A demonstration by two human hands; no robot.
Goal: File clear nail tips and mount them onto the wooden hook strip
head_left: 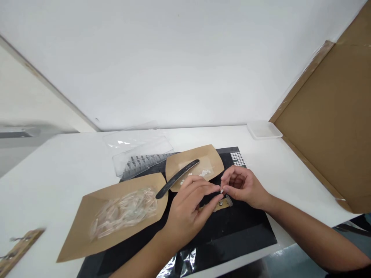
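Observation:
My left hand [189,202] reaches in from the lower left, thumb and forefinger pinched together. My right hand [245,187] meets it fingertip to fingertip, also in a pinch. A tiny white piece [222,191] shows between the fingertips of both hands; its exact kind is too small to tell. Just under the hands, a short wooden strip [222,204] with metal fittings lies on the black mat [232,227], partly hidden by my left hand. A clear tip-shaped piece [229,200] is at the strip's right end.
A paper tray [78,227] of clear slender pieces stands left; another paper tray [213,154] holds white bits. A black nail file [177,178] bridges them. Behind are clear plastic cases [142,154]. White dots [237,158], a plastic lid [263,130] and cardboard [327,127] are right; another wooden strip [21,249] lies left.

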